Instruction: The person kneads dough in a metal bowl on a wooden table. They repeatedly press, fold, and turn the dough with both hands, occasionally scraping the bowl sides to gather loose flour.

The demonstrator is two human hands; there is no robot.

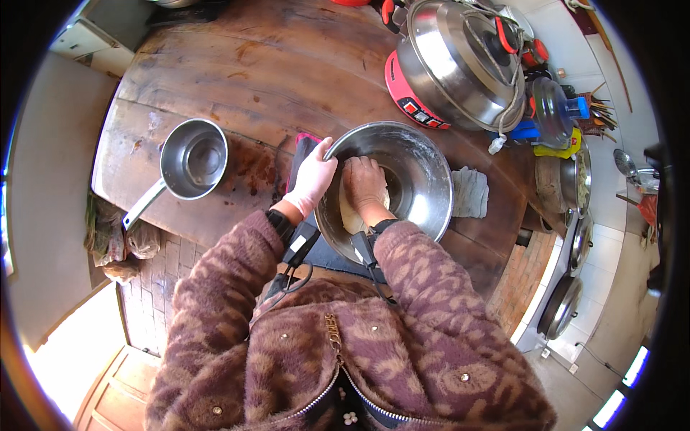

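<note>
A large steel bowl (423,178) with whitish smears on its wall stands tilted before me at the table's near edge. Gloved in thin pale pink, my left hand (314,175) grips the bowl's left rim. My bare right hand (365,183) is inside the bowl, pressed on a lump of pale dough (351,214); its palm side is hidden. A dark cloth with a pink edge (303,156) lies beside the bowl, partly behind my left hand. To the right of the bowl is a folded grey cloth (470,193).
On the wooden table (259,81), a steel saucepan (194,159) stands at the left, its handle over the near edge. A lidded electric pot (458,64) with a pink base stands at the back right, near a clear plastic jug (550,112). Lidded pans (560,307) stand farther right.
</note>
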